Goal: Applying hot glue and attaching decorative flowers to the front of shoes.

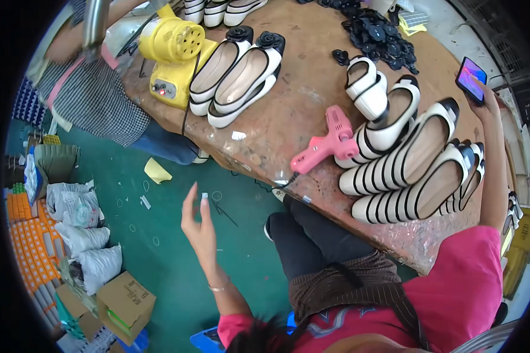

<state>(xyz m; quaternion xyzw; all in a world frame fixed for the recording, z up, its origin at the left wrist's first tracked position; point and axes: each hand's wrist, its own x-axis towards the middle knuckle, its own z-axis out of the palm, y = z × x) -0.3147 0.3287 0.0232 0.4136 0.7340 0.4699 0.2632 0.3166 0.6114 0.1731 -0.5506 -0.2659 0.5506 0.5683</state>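
My left hand [199,226] is raised over the green floor, its thumb and fingers apart and nothing between them. A bracelet circles that wrist. At the far right, past the table's edge, my right hand [486,105] holds a smartphone [471,80] with a lit purple and blue screen. White flat shoes with black stripes [388,159] lie grouped on the right side of the table, between my two arms. Beside them rests a pink pistol-shaped tool [330,144] with a black cord; its exact kind is unclear.
The brown worktable [303,65] carries white black-trimmed flats [241,79], a yellow blower machine [174,53] and a pile of black rosettes [383,38]. A co-worker [97,100] is at the left. Cardboard boxes [125,303], plastic bags [97,265] and orange crates [32,241] stand on the floor.
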